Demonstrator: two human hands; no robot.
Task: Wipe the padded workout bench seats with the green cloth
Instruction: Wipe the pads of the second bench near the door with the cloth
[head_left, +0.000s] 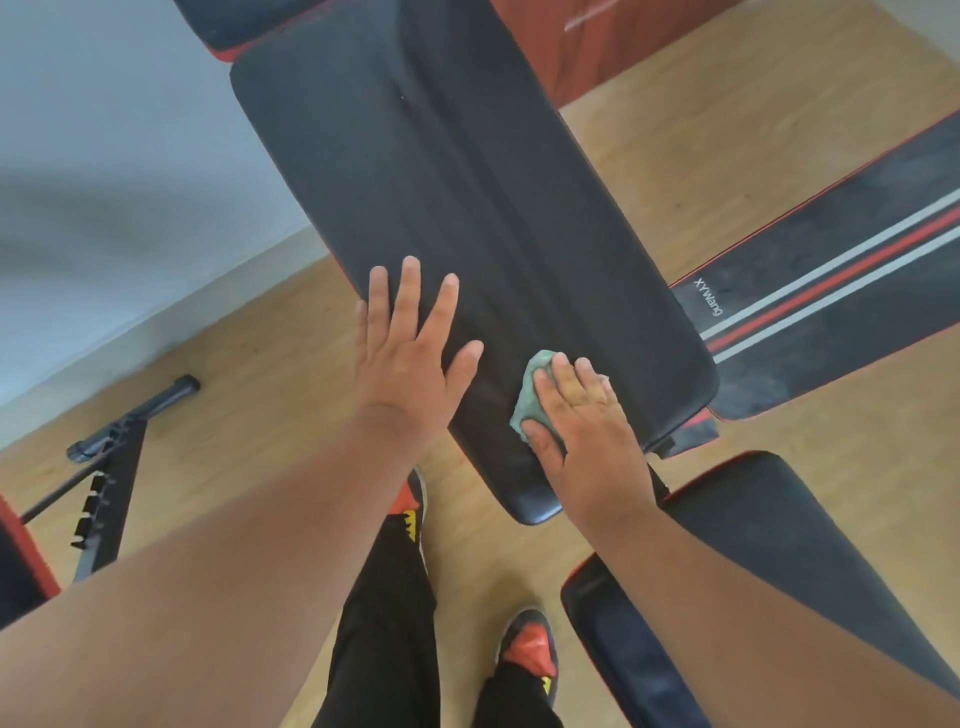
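Green cloth (532, 397): bunched on near end of black padded seat (467, 208).
Right hand (582, 431): pressing cloth, fingers gripping it.
Left hand (410, 358): spread flat on seat's left edge.

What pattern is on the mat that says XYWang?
Black mat with one red stripe between two grey stripes, red edging; seen in the head view.

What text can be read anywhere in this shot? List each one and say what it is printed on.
"XYWang": white letters on the black mat with red and grey stripes, lying on the floor beyond the bench pad.
Nothing else is readable: the yellow marks on the shoes are shapes, not letters.
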